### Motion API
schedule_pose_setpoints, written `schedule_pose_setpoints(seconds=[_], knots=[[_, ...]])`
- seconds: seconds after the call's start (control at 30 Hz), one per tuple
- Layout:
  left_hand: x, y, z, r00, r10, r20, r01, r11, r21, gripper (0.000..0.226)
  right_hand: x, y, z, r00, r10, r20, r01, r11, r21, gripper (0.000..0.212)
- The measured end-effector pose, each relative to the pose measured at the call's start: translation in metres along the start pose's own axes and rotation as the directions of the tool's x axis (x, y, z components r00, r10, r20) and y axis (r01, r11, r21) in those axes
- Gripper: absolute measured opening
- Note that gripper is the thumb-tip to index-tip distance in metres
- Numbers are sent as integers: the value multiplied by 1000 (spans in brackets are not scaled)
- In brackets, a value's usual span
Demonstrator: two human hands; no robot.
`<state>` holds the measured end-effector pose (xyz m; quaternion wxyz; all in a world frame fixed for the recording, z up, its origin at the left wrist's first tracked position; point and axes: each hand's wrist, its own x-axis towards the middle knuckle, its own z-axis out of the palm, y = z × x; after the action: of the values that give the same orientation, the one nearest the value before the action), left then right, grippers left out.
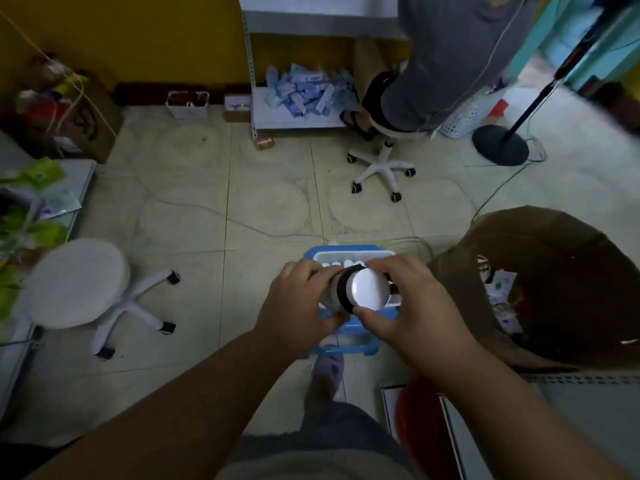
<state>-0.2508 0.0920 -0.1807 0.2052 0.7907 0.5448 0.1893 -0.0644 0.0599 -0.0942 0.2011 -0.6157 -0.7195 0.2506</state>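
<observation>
Head view: I see my left hand [294, 303] gripping the jar [333, 291]. The fingers of my right hand [412, 306] curl round its white lid [370, 289].

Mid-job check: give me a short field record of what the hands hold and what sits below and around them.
held item: white container with a black band, tipped on its side, round end towards the camera
left hand: grips the container's body
right hand: fingers and thumb curled round the round end
below: white basket on a blue stool
basket contents: mostly hidden, cannot tell
right side: open brown sack
left side: white swivel stool
background: seated person
</observation>
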Motion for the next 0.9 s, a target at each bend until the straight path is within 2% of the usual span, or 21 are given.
schedule_pose_setpoints(seconds=[0.23,0.43,0.63,0.8,0.9], knots=[[106,-72,92,976,-165,140,180,979,-99,72,124,90,65,988,128,85,-129,992,6,57],[134,-124,163,930,-235,282,277,954,-117,70,164,142,128,960,240,145,-239,971,-24,62],[140,-149,186,881,-249,404,332,932,-149,60,176,154,162,949,248,193,-237,968,-81,60],[144,-165,184,897,-261,358,348,915,-203,65,191,151,171,959,235,158,-224,971,-81,56],[143,-169,187,875,-241,419,323,937,-135,68,189,158,179,947,256,194,-245,966,-79,58]])
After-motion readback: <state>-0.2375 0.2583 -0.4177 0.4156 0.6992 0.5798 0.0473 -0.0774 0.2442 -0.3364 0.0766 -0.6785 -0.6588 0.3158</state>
